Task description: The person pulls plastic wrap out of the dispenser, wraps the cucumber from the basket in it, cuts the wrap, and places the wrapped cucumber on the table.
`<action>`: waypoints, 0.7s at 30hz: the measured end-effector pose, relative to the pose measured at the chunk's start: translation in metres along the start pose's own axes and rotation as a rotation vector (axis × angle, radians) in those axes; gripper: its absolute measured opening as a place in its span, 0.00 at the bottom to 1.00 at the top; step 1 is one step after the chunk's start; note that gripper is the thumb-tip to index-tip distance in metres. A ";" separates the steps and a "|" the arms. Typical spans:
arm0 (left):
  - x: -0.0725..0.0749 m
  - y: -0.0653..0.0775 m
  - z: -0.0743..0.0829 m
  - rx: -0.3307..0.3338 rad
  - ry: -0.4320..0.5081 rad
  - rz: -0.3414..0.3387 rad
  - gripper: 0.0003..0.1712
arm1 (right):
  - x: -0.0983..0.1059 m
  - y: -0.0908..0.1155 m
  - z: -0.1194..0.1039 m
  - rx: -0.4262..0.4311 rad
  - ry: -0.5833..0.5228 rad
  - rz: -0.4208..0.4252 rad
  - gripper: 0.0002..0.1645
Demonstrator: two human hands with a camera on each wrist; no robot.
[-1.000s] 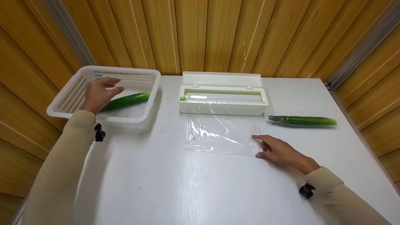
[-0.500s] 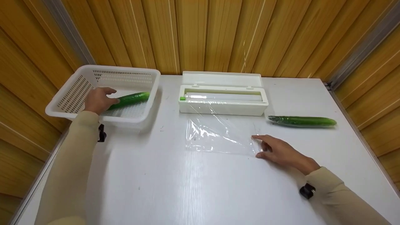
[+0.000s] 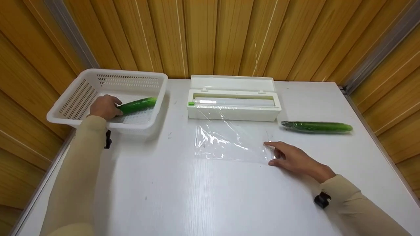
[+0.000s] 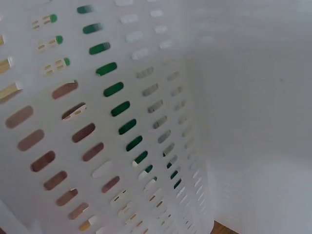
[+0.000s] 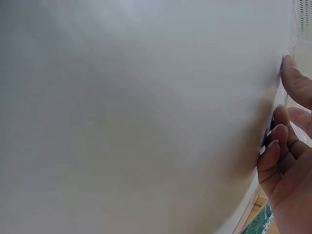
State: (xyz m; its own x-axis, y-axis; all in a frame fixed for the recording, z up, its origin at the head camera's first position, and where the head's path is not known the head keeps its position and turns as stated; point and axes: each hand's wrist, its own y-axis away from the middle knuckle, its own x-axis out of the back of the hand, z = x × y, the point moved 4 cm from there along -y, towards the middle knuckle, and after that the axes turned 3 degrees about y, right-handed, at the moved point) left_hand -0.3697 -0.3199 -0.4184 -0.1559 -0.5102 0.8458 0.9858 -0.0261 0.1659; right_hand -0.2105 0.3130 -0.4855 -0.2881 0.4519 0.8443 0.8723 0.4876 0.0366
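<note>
My left hand [image 3: 104, 107] is down inside the white slotted basket [image 3: 154, 119], gripping the near end of a green cucumber [image 3: 139, 105]. In the left wrist view, the basket wall [image 4: 273, 112] covers most of the hand, and strips of the cucumber [image 4: 117, 108] show through its slots. My right hand [image 3: 293, 159] rests on the table at the right edge of a clear sheet of plastic wrap [image 3: 229, 144]. Its thumb and index finger are spread apart and touch the wrap, with the other fingers bent beneath. From the wrap dispenser [image 3: 234, 113], the sheet reaches toward me.
The dispenser's lid [image 3: 233, 83] stands raised, with the film roll [image 3: 234, 101] showing and a green slider [image 3: 191, 103] at its left end. A second cucumber [image 3: 316, 127], wrapped in film, lies right of the dispenser. Wooden panels [image 3: 226, 39] enclose the white table [image 3: 164, 190].
My left hand has lowered into the basket and taken hold of the cucumber, which still lies in the basket. The right hand and the wrap have stayed put.
</note>
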 end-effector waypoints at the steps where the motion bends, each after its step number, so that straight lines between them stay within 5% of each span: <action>1: 0.000 0.000 0.000 -0.001 -0.009 0.006 0.27 | 0.000 0.000 0.000 -0.001 0.000 0.000 0.42; 21: -0.004 -0.005 0.002 -0.048 -0.100 -0.003 0.25 | -0.001 0.001 0.001 -0.033 0.007 0.005 0.42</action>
State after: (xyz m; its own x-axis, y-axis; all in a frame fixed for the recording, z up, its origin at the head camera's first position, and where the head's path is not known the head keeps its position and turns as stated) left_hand -0.3740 -0.3162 -0.4212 -0.1621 -0.4222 0.8919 0.9868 -0.0704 0.1461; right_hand -0.2102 0.3138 -0.4872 -0.2809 0.4492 0.8481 0.8862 0.4606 0.0496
